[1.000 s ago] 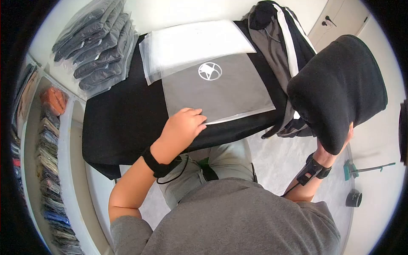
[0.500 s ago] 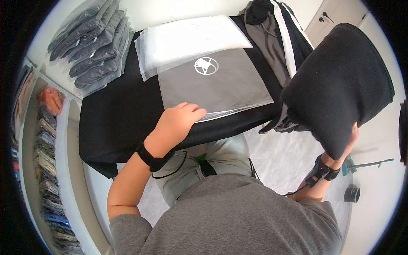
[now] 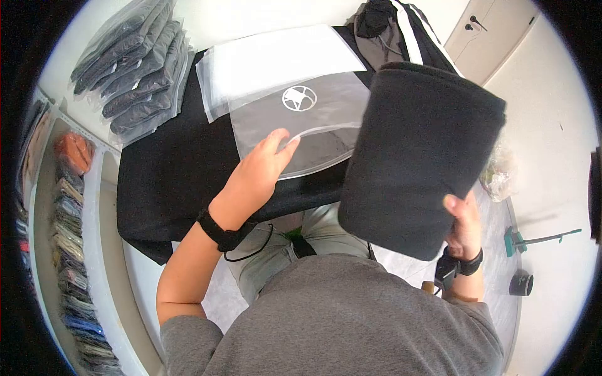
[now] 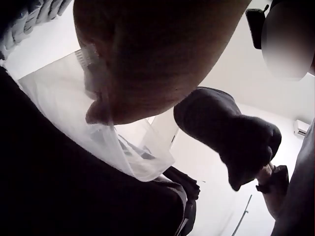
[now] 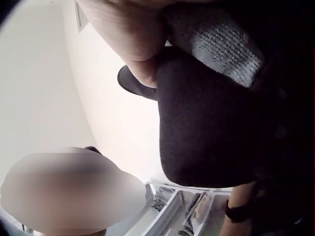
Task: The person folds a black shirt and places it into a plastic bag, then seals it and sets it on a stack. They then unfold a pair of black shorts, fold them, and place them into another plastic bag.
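Lying on the black-covered table (image 3: 169, 188) is a translucent plastic bag (image 3: 257, 122) with a round white logo. My left hand (image 3: 251, 185) pinches the bag's upper layer at the near edge between thumb and fingers, so the mouth gapes. In the left wrist view, that lifted plastic (image 4: 64, 96) hangs from the fingertips. On the right, my right hand (image 3: 464, 225) grips the lower right edge of a folded black garment (image 3: 420, 150), thumb on top. The garment is held up in the air and overlaps the bag's right side in the head view.
White frosted bags (image 3: 282, 59) lie behind the logo bag. At the back left stands a stack of bagged dark garments (image 3: 141, 75). A grey, black and white jacket (image 3: 376, 41) lies at the back right. A shelf of packed clothes (image 3: 78, 250) runs along the left.
The black garment has swung from the far right toward the bag and now shows its flat, folded face. My left fingers have raised the bag's upper layer, and its mouth has opened.
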A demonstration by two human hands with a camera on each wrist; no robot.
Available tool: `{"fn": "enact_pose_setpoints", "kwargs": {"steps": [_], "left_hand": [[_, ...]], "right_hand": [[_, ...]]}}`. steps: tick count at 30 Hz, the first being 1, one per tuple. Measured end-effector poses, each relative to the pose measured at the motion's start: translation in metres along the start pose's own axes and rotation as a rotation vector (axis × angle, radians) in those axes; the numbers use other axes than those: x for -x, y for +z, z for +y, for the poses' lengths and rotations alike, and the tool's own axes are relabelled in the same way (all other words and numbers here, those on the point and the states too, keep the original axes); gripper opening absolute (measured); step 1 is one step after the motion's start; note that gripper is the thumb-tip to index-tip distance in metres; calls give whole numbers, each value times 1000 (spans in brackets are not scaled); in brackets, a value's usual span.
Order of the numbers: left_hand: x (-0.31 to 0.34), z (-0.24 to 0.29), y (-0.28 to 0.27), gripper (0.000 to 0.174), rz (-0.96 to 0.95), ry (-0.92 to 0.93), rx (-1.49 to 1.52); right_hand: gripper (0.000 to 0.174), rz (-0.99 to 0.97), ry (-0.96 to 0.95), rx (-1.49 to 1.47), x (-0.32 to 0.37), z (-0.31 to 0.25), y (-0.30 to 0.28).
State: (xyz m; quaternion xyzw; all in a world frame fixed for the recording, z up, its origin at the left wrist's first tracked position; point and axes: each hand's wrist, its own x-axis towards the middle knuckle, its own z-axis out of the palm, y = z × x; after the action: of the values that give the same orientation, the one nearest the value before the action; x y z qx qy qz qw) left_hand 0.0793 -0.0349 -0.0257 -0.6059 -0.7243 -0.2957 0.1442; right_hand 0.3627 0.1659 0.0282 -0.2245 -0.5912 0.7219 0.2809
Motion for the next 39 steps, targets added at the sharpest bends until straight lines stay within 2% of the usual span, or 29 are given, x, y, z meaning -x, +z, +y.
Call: {"fn": "enact_pose_setpoints", "kwargs": {"steps": [2, 6, 8, 9, 11, 12, 13, 16, 18, 20, 21, 23, 25, 27, 30, 31, 33, 34, 35, 37, 38, 39], "left_hand": [[-3, -6, -3, 41, -115, 101, -57], [-23, 2, -11, 52, -160, 61, -38], [-41, 17, -29, 56, -323, -329, 113], [-42, 9, -26, 56, -323, -325, 112], [-48, -4, -24, 65, -72, -68, 8], [-48, -9, -26, 72, -130, -92, 113], [-51, -6, -30, 72, -132, -90, 114], [-54, 7, -39, 70, -203, -55, 99], [-53, 17, -44, 67, -263, -34, 24], [-51, 20, -45, 64, -221, 33, -23], [-50, 22, -45, 61, -174, 98, -70], [-49, 28, -47, 60, -150, 111, -70], [-52, 33, -47, 59, -122, 120, -72], [-57, 35, -45, 59, 31, 138, -110], [-71, 47, -49, 55, 66, 151, -152], [-76, 54, -47, 55, 67, 153, -154], [-84, 67, -44, 59, -107, 179, -234], [-86, 73, -41, 58, -86, 265, -286], [-89, 81, -39, 57, -130, 277, -315], [-95, 90, -34, 55, -117, 335, -260], [-98, 94, -33, 52, -122, 355, -302], [-102, 96, -29, 52, -118, 356, -303]], "right_hand": [[62, -85, 29, 12, -6, 5, 10], [65, -239, 97, 237, -17, 11, 30], [65, -319, 108, 432, -22, 17, 35], [65, -317, 105, 431, -25, 20, 36], [63, -438, 94, 596, -30, 25, 37], [61, -435, 101, 625, -30, 29, 38], [61, -432, 101, 624, -31, 30, 39], [60, -478, -55, 700, -34, 28, 42], [60, -490, -67, 749, -41, 20, 42], [61, -510, -110, 752, -52, 12, 43], [60, -518, 26, 721, -61, 6, 43], [57, -476, 199, 556, -69, -5, 48], [53, -479, 254, 501, -80, -4, 48], [53, -491, 248, 558, -87, -10, 50], [48, -554, 257, 589, -88, -21, 59], [48, -554, 254, 590, -89, -21, 59], [43, -560, 340, 532, -95, -22, 60], [39, -530, 381, 455, -99, -27, 59], [39, -451, 363, 460, -102, -32, 57], [39, -310, 21, 470, -102, -23, 61], [42, -312, 67, 673, -104, -25, 61], [38, -381, 1, 618, -102, -22, 62]]}}
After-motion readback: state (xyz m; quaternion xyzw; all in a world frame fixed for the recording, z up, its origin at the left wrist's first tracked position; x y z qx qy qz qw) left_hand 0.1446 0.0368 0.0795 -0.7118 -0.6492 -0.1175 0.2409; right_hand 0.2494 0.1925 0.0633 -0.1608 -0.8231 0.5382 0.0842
